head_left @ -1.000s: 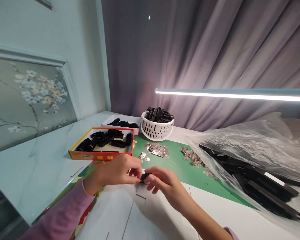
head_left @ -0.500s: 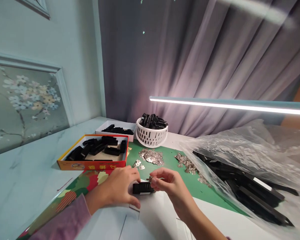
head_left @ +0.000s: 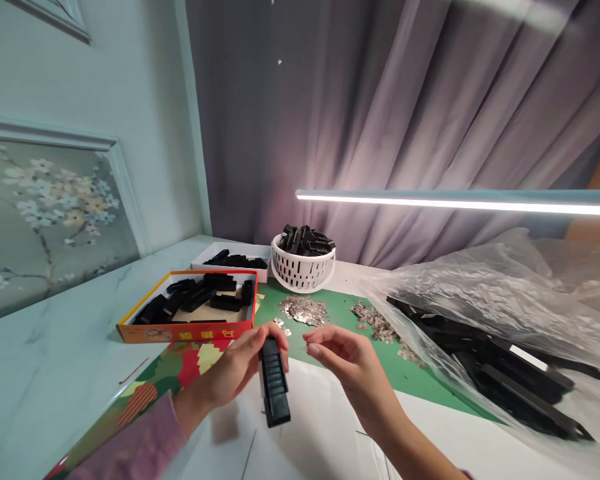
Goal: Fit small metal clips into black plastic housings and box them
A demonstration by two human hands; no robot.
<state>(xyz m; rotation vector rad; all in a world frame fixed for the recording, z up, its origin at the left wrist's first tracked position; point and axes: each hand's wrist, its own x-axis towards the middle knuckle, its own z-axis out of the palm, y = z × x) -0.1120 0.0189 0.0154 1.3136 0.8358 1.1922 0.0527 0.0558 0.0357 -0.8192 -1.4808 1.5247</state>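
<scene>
My left hand (head_left: 237, 370) grips a long black plastic block (head_left: 273, 383) by its far end, so the block points toward me above the white sheet (head_left: 305, 440). Just to its right, my right hand (head_left: 343, 357) hovers with thumb and forefinger pinched together; what they pinch is too small to make out. Both hands are a little above the table, near the front edge of the green mat (head_left: 350, 333). Piles of small silver metal clips (head_left: 303, 310) lie on the mat just beyond my hands.
An orange-rimmed box (head_left: 190, 330) of black blocks sits at left, a white box (head_left: 233, 261) behind it and a white basket (head_left: 303, 270) of black parts at the back. A clear plastic bag (head_left: 505, 313) of long black parts fills the right. A lamp bar (head_left: 455, 200) hangs overhead.
My left hand has turned the black block from lying crosswise to pointing toward me and lifted it. My right hand has come off the block and drawn slightly right.
</scene>
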